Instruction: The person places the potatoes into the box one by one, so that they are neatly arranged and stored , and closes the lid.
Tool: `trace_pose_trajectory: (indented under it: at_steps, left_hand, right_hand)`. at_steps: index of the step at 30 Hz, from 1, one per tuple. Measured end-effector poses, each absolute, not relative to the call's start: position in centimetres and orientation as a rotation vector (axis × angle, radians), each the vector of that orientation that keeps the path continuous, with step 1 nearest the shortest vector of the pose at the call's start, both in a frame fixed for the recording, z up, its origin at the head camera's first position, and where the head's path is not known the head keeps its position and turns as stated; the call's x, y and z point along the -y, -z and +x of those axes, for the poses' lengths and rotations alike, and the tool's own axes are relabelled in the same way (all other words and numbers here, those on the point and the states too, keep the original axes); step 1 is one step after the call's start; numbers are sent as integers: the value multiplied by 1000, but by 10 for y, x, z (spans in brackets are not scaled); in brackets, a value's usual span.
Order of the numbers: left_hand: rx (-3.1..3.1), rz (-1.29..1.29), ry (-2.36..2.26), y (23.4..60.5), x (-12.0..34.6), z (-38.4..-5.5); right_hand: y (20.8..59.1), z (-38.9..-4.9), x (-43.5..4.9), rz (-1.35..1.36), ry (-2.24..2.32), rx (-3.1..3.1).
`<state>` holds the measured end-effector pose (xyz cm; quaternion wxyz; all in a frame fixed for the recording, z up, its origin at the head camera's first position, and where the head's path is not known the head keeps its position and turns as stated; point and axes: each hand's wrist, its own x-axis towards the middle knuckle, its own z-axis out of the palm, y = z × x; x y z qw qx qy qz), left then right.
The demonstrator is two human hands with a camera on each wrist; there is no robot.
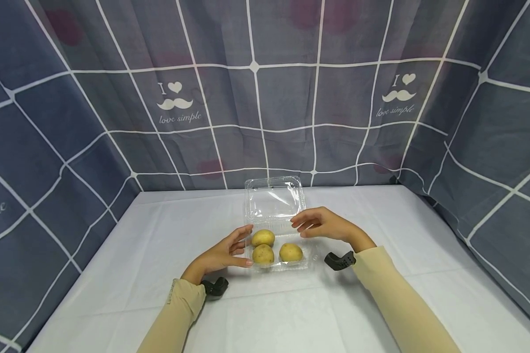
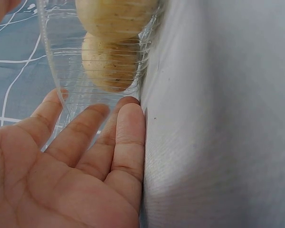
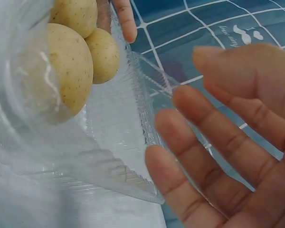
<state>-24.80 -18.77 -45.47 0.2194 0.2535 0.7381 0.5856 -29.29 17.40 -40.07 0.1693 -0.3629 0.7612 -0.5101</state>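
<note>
A clear plastic clamshell box (image 1: 300, 264) lies on the table with its lid (image 1: 275, 201) folded back, away from me. Inside are three yellow potatoes: one at the back left (image 1: 263, 238), one at the front left (image 1: 263, 254) and one on the right (image 1: 291, 252). My left hand (image 1: 221, 252) is at the box's left side, its nearly straight fingers along the ribbed wall and its thumb towards the front corner. Over the box's back right part, near the hinge, hovers my right hand (image 1: 327, 224), fingers loosely bent and holding nothing.
A white cloth (image 1: 168, 235) covers the table. Dark checked curtains (image 1: 287, 98) hang behind it and along both sides. Each wrist wears a black device, one on the left (image 1: 215, 287) and one on the right (image 1: 340, 261).
</note>
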Motion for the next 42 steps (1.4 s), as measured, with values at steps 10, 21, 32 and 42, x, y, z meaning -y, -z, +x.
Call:
trace_pose_trajectory:
  at_steps: [10, 21, 32, 42]
  left_hand:
    - [-2050, 697, -1615, 455, 188, -248]
    - [-2044, 700, -1622, 454, 188, -246]
    - [-2051, 695, -1614, 455, 188, -246]
    - [-2054, 699, -1611, 455, 188, -247]
  right_hand:
    - [409, -283, -182, -831, 1700, -2348]
    - [423, -279, -193, -699, 1963, -2439]
    - [441, -284, -203, -598, 2088, -2496]
    - [451, -288, -210, -385, 2092, -2553]
